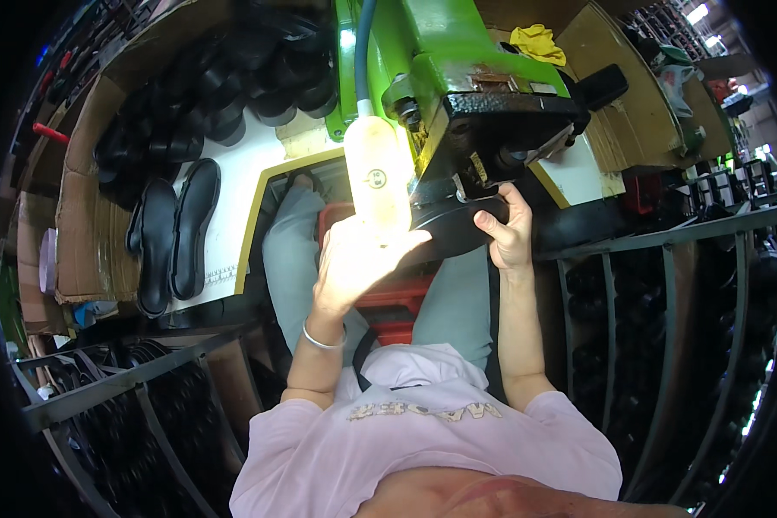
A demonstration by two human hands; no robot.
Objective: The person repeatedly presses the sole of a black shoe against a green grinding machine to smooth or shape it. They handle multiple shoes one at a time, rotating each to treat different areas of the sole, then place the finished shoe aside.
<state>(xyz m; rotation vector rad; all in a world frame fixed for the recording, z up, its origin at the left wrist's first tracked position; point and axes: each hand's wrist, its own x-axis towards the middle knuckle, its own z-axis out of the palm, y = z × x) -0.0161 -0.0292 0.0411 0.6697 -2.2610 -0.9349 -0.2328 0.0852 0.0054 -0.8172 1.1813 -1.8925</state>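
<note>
A black shoe sole (pixel 457 230) is held level between my two hands, below the dark head of a green sewing-type machine (pixel 436 43). Its far edge meets the machine's working end, where the exact contact is hidden. My left hand (pixel 363 255) grips the sole's left end, thumb stretched along the top; glare washes out the other fingers. At the opposite end my right hand (pixel 511 231) curls round the rim with thumb and forefinger. A glowing elongated lamp (pixel 378 164) on a grey cable hangs just above my left hand.
Two black soles (pixel 197 229) lie on the white, yellow-edged table (pixel 243 164) at left. Behind them, a cardboard box (pixel 91 198) stands beside heaped black soles (pixel 224 78). Metal racks (pixel 665 237) flank me. A yellow cloth (pixel 537 43) lies at the far right, and a red stool (pixel 393 302) is below.
</note>
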